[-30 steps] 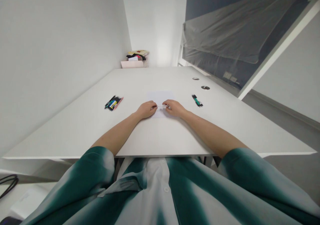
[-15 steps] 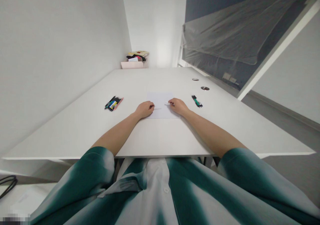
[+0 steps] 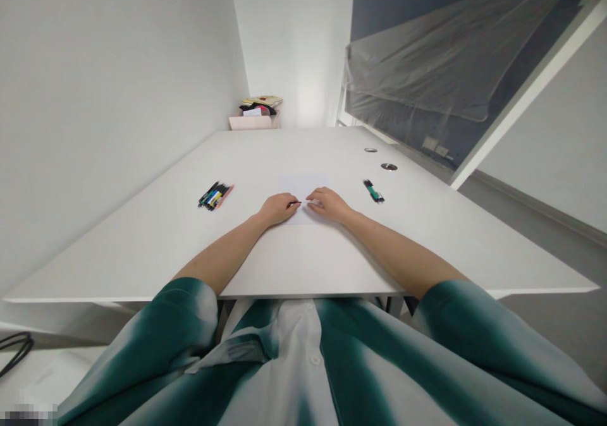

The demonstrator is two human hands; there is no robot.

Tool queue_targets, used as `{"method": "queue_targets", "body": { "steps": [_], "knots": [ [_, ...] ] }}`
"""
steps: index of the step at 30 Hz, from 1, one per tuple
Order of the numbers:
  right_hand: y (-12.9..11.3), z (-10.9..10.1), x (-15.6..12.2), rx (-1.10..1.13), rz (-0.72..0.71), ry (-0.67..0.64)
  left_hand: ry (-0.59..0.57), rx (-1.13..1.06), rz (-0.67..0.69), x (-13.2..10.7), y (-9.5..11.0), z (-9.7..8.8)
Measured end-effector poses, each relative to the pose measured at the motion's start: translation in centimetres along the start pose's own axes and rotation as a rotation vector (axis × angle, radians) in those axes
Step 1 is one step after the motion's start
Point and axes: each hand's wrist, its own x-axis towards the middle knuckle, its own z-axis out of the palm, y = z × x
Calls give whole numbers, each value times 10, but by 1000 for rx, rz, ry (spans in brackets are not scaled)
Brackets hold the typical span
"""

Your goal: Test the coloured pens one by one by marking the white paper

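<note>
A white sheet of paper (image 3: 303, 182) lies flat on the white table, and both hands rest over it. My left hand (image 3: 279, 208) is closed, pinching a thin dark pen-like piece (image 3: 294, 203) that points right. Facing it across a small gap is my right hand (image 3: 331, 204), its fingers bent around a small whitish piece (image 3: 313, 203). That piece is too small and pale against the paper to name. The palms and most of both held pieces are hidden.
Several pens (image 3: 214, 196) lie in a bunch on the left of the table (image 3: 303, 255). A few more pens (image 3: 374, 191), green and black, are at right. Two round metal grommets (image 3: 389, 167) sit behind them. A pink box (image 3: 251, 122) stands at the far end.
My right hand has moved left, closing most of the gap between the hands. The left hand has shifted slightly right, and its dark piece now sticks out further from the fingers.
</note>
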Motion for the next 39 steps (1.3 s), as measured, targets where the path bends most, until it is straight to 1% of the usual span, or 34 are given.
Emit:
{"method": "queue_targets", "body": {
  "steps": [3, 8, 10, 13, 16, 20, 23, 26, 30, 33, 36, 39],
  "knots": [
    [-4, -2, 1, -38, 1, -33, -4, 30, -29, 0, 0, 0],
    [1, -8, -2, -133, 97, -82, 2, 120, -170, -1, -3, -1],
    [3, -10, -2, -160, 118, -104, 5, 142, -193, -1, -5, -1],
    [4, -10, -3, -172, 129, -120, 16, 146, -171, 0, -8, 1],
    [4, -10, -3, -167, 150, -100, 28, 120, -93, 1, -9, 4],
    [7, -11, -3, -159, 222, -69, 31, 42, 41, 0, -5, 7],
    [12, -11, -3, -146, 285, -89, 17, 8, 72, -1, -2, 7],
    [16, -9, -3, -124, 315, -112, 14, -4, 62, 0, -2, 7],
    [20, -4, -3, -97, 278, -101, 21, -9, 53, 0, -3, 9],
    [22, -2, -3, -72, 266, -69, 37, -9, 52, 0, -2, 7],
    [26, -2, -3, -38, 322, -10, 95, -18, -2, 0, -5, 3],
    [35, -5, -4, -20, 429, 46, 153, -22, -97, 2, -18, 1]
  ]
}}
